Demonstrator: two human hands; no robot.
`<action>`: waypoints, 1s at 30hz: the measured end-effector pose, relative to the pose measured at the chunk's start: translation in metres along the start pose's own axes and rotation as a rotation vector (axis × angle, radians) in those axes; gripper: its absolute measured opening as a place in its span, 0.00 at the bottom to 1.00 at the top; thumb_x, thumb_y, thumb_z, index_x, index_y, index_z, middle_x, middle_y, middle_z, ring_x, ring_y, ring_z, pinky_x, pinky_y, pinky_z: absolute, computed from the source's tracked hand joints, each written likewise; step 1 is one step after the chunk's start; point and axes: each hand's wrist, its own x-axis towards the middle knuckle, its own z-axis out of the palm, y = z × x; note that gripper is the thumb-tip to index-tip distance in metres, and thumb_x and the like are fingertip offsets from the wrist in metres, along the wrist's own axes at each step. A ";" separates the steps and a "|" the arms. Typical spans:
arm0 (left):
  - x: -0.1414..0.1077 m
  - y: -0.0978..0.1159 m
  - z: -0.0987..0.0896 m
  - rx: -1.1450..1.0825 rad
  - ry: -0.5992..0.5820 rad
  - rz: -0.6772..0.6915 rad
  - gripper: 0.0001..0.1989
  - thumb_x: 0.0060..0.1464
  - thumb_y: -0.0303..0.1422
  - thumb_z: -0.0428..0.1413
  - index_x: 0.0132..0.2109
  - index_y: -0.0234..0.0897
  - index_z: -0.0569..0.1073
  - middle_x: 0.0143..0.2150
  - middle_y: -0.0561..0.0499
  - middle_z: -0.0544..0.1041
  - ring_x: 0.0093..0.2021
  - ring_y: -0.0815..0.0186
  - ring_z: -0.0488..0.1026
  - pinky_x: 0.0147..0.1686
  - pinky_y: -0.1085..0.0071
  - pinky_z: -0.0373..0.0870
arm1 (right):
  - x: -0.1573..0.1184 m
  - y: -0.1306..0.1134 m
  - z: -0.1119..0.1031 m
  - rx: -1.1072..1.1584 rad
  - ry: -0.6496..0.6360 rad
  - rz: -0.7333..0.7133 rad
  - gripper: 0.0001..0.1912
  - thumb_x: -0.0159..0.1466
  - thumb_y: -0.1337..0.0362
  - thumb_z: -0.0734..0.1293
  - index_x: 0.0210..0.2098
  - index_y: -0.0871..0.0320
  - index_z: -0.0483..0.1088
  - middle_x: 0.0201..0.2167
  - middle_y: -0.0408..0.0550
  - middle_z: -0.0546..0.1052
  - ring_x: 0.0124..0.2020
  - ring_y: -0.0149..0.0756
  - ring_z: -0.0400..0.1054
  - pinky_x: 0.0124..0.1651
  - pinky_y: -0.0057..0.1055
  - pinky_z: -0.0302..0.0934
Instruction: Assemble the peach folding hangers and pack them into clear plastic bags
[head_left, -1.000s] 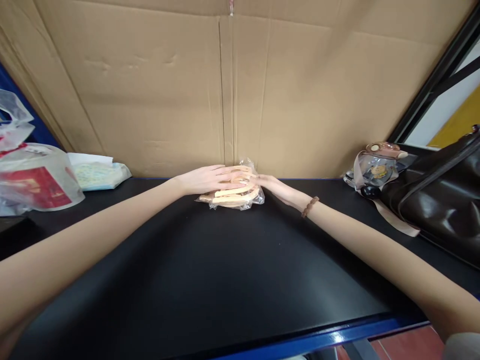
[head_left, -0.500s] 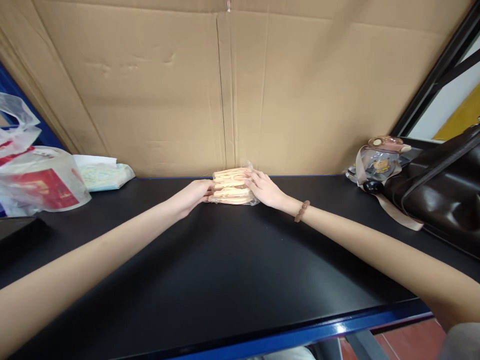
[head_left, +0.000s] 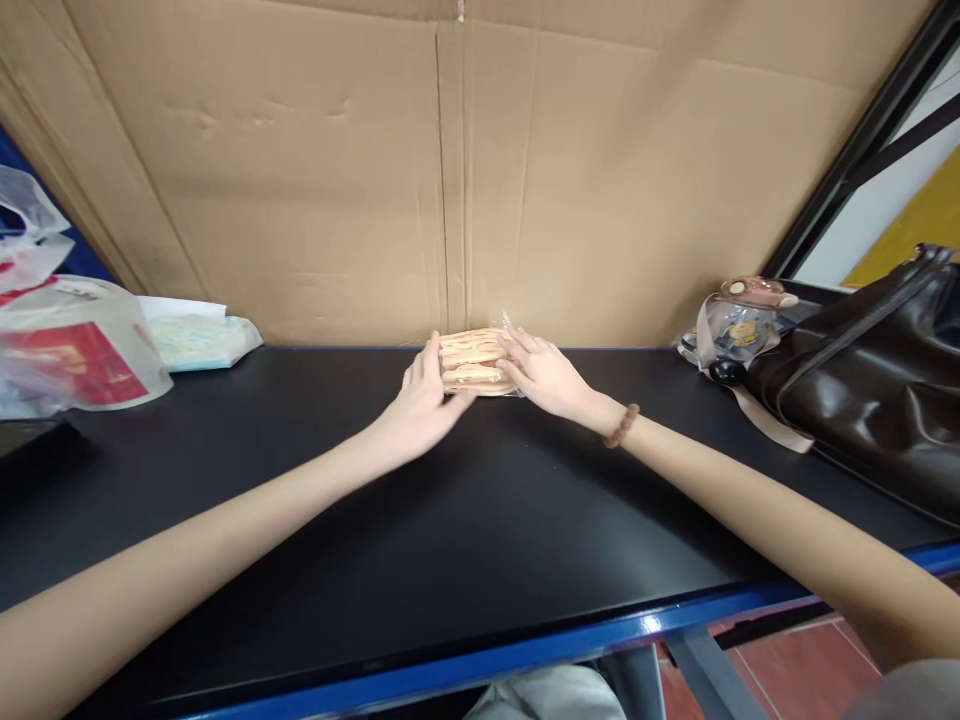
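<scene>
A clear plastic pack of pale orange, layered pieces [head_left: 471, 362] lies at the back of the black table [head_left: 450, 530], close to the cardboard. At its left side is my left hand [head_left: 421, 408], fingers apart, the thumb reaching along the pack's front edge. My right hand [head_left: 547, 375], with a brown beaded bracelet on the wrist, rests its spread fingers on the right end of the pack. Neither hand is wrapped round it.
Brown cardboard [head_left: 315, 180] stands behind the table. On the left are a plastic bag with a red print [head_left: 82, 350] and a pale soft packet [head_left: 196, 338]. A clear bottle with a strap [head_left: 739, 325] and a dark leather bag [head_left: 870, 380] are on the right.
My left hand has turned, its fingers now pointing up beside the pack and its thumb in front. My right hand stays on the pack's right end. The view has shifted slightly.
</scene>
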 end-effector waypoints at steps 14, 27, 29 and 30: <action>-0.054 0.012 0.003 0.722 -0.502 0.262 0.42 0.62 0.53 0.37 0.69 0.22 0.46 0.71 0.35 0.42 0.71 0.52 0.41 0.67 0.53 0.42 | -0.073 -0.032 -0.011 0.025 -0.264 -0.298 0.33 0.71 0.49 0.50 0.66 0.66 0.56 0.66 0.61 0.59 0.68 0.48 0.49 0.67 0.48 0.50; -0.051 0.011 0.001 0.734 -0.455 0.355 0.40 0.63 0.53 0.38 0.68 0.24 0.52 0.70 0.35 0.48 0.70 0.50 0.48 0.65 0.55 0.48 | -0.073 -0.030 -0.015 0.021 -0.304 -0.287 0.33 0.71 0.49 0.51 0.66 0.66 0.55 0.66 0.62 0.57 0.68 0.49 0.49 0.66 0.47 0.50; -0.052 0.010 0.001 0.735 -0.456 0.359 0.40 0.63 0.53 0.38 0.68 0.23 0.52 0.70 0.34 0.48 0.70 0.49 0.48 0.65 0.54 0.48 | -0.074 -0.030 -0.013 0.015 -0.300 -0.289 0.33 0.71 0.49 0.51 0.66 0.66 0.55 0.66 0.62 0.57 0.68 0.49 0.49 0.66 0.47 0.50; -0.052 0.009 0.001 0.730 -0.452 0.363 0.40 0.63 0.53 0.38 0.68 0.23 0.52 0.70 0.34 0.49 0.70 0.49 0.48 0.65 0.55 0.48 | -0.074 -0.030 -0.014 0.017 -0.290 -0.287 0.33 0.71 0.49 0.51 0.66 0.66 0.55 0.66 0.62 0.58 0.68 0.49 0.49 0.66 0.47 0.50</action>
